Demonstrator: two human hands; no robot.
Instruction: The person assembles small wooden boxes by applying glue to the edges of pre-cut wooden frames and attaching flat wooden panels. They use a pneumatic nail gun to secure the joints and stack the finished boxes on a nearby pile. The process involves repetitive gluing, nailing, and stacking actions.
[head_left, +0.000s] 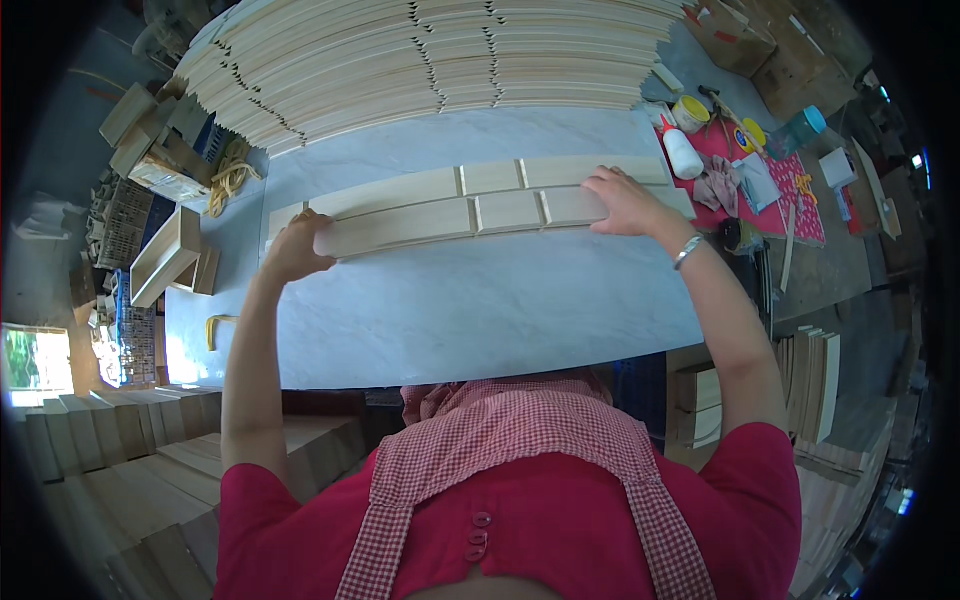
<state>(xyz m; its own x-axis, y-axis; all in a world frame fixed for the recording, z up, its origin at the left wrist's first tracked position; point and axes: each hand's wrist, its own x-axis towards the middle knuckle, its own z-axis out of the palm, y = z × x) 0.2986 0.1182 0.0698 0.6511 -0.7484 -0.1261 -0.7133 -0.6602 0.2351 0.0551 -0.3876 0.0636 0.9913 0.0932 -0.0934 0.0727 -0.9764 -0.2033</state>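
Two long pale wooden boards with cross grooves lie side by side on the grey marbled tabletop: a near grooved board [410,230] and a far grooved board [400,192]. My left hand [297,247] grips the near board by its left end, thumb along the near edge. Toward the other end, my right hand [628,203] spans the same board's width, thumb at the near edge and fingers over the far edge, by the seam between the two. The undersides of the boards and some of my fingertips are hidden.
A tall stack of grooved boards [450,55] fills the table's far side. At right, a white glue bottle [683,155], yellow tubs and a cloth lie on a pink mat [800,212]. Small wooden boxes [170,255] stand at left, near a yellow strap [213,330].
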